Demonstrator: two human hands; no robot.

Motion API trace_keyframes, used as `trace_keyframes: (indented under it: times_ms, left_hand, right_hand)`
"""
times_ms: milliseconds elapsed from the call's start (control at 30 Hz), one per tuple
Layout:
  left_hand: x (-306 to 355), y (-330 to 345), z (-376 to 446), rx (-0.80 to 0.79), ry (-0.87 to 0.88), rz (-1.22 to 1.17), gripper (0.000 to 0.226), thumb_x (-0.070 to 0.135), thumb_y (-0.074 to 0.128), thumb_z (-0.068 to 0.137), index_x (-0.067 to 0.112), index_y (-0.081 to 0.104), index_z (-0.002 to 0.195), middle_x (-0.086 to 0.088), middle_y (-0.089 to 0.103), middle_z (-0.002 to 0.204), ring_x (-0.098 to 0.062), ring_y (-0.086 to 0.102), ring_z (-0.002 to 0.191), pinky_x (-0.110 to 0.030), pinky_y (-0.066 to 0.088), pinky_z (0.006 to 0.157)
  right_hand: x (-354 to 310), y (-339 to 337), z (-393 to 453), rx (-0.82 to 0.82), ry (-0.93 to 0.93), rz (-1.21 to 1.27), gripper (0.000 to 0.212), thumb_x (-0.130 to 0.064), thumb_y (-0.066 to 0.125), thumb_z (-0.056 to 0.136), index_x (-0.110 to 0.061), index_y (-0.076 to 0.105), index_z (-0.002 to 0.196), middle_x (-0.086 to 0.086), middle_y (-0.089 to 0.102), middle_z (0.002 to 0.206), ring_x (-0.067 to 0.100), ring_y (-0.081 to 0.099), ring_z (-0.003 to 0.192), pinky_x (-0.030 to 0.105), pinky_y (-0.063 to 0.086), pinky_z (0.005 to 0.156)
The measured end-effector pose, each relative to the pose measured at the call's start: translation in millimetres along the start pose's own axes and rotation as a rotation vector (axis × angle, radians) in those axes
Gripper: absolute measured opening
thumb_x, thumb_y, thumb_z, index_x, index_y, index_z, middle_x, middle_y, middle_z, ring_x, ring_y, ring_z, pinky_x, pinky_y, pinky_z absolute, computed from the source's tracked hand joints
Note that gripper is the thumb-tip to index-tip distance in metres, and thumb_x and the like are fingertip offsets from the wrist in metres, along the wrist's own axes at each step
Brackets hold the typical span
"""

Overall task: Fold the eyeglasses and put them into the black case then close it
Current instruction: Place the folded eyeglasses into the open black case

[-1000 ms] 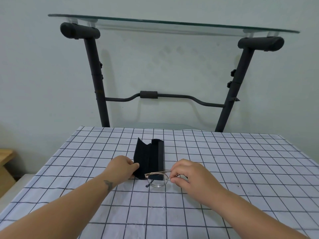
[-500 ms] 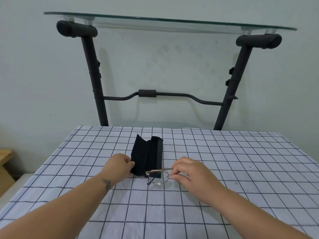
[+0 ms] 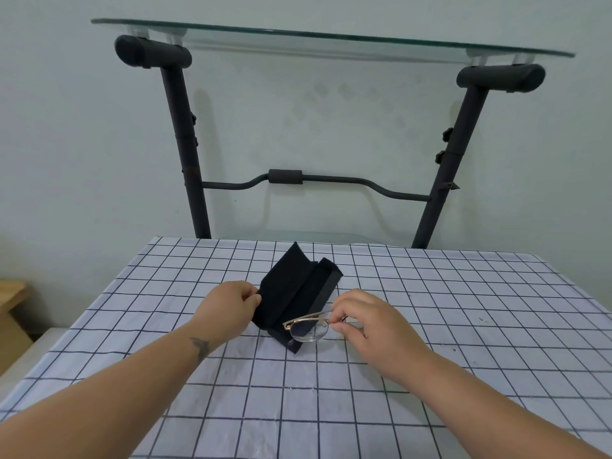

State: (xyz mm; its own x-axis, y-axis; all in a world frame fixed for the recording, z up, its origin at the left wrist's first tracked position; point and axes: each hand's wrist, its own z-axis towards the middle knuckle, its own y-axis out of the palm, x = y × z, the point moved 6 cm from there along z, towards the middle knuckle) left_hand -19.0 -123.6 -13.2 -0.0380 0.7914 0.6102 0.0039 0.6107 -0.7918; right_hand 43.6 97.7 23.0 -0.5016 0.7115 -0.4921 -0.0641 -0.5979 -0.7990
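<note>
Both forearms are stretched forward, the left hand (image 3: 231, 301) pinched shut at thumb and fingers, the right hand (image 3: 367, 318) likewise pinched.

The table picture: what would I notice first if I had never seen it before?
Your eye would probably go first to the two hands in the middle of the checked tablecloth. The left hand holds the flap of an open black case, and the right hand pinches gold-rimmed eyeglasses at the case's near end. Behind stands a tall black stand with a glass shelf on top.
</note>
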Motion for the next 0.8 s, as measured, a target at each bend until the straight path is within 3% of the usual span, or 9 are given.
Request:
trace_keyframes:
  times_ms: [133,233,433,633,800]
  left_hand:
    - [10.7,-6.8,-4.4,-0.008,0.069,0.068,0.021,0.025,0.048,0.094,0.03,0.063,0.079,0.007,0.065,0.071,-0.012,0.06,0.069,-0.025,0.045,0.057]
    - [23.5,-9.8,-9.5,-0.018,0.119,0.143,0.021,0.027,0.047,0.095,0.028,0.067,0.087,0.005,0.069,0.082,-0.015,0.063,0.078,-0.03,0.052,0.069]
    - [43.4,-14.6,-21.7,-0.02,0.21,0.189,0.021,0.027,0.048,0.095,0.025,0.07,0.094,0.005,0.068,0.09,-0.014,0.062,0.084,-0.027,0.047,0.069]
    - [52.0,-19.4,-27.7,0.0,0.282,0.144,0.019,0.029,0.05,0.094,0.028,0.069,0.093,0.011,0.062,0.093,-0.012,0.058,0.088,-0.03,0.048,0.077]
    - [56.1,-23.5,-29.9,0.029,0.317,0.145,0.018,0.029,0.05,0.094,0.032,0.066,0.086,0.016,0.051,0.078,-0.011,0.054,0.082,-0.029,0.043,0.072]
  right_hand:
    - [-5.9,-4.0,2.3,0.029,-0.053,-0.039,0.008,-0.009,0.064,0.083,-0.015,0.068,0.083,-0.002,0.066,0.097,0.011,0.054,0.092,0.01,0.036,0.08]
    - [-10.9,-7.1,3.6,0.037,-0.09,-0.038,0.008,-0.009,0.063,0.083,-0.015,0.067,0.082,-0.002,0.066,0.097,0.014,0.055,0.091,0.018,0.041,0.081]
    - [-19.8,-7.3,3.4,0.037,-0.151,-0.058,0.006,-0.011,0.063,0.085,-0.015,0.067,0.085,-0.002,0.065,0.1,0.02,0.057,0.09,0.03,0.047,0.079]
    - [-23.6,-3.2,0.5,0.024,-0.201,-0.083,0.006,-0.011,0.063,0.085,-0.013,0.068,0.088,0.0,0.066,0.101,0.017,0.056,0.095,0.026,0.044,0.084]
    - [-21.7,-1.8,-1.7,0.021,-0.216,-0.082,0.006,-0.012,0.061,0.086,-0.014,0.067,0.088,-0.001,0.065,0.1,0.013,0.052,0.097,0.022,0.042,0.085]
